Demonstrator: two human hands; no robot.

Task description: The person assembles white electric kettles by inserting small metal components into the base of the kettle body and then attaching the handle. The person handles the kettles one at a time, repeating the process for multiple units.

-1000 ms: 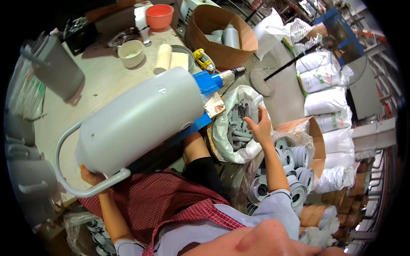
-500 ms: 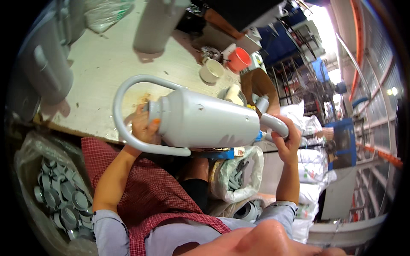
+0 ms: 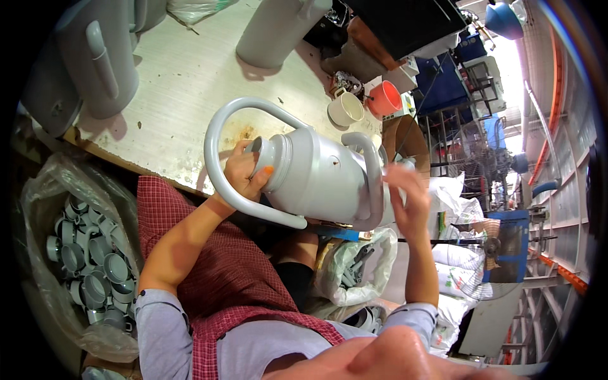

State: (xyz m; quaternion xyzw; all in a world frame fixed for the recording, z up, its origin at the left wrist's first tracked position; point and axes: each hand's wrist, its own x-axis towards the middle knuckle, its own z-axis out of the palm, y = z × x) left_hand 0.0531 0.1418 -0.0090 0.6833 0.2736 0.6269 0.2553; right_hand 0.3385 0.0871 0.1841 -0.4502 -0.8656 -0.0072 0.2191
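Note:
A grey plastic can (image 3: 316, 171) lies on its side in front of me, its necked mouth toward my left. My left hand (image 3: 244, 174) grips it at the neck, the thumb with something orange at its tip. A large looped carrying handle (image 3: 215, 145) arches around that hand. Across the can's right end sits a curved grey handle (image 3: 375, 171); whether it is fixed there I cannot tell. My right hand (image 3: 410, 199) is just right of this handle, fingers apart and partly blurred, holding nothing I can see.
A pale worktable (image 3: 183, 95) carries more grey cans (image 3: 272, 38), a cream mug (image 3: 346, 109) and a red cup (image 3: 384, 98). By my left side is a bag of grey rings (image 3: 95, 253). A white bag (image 3: 354, 272) of grey parts and a fan (image 3: 494, 234) are to the right.
The curved handle has gone from sticking out past the can's right end to lying across it. My right hand has released it. The can's right end has turned toward me.

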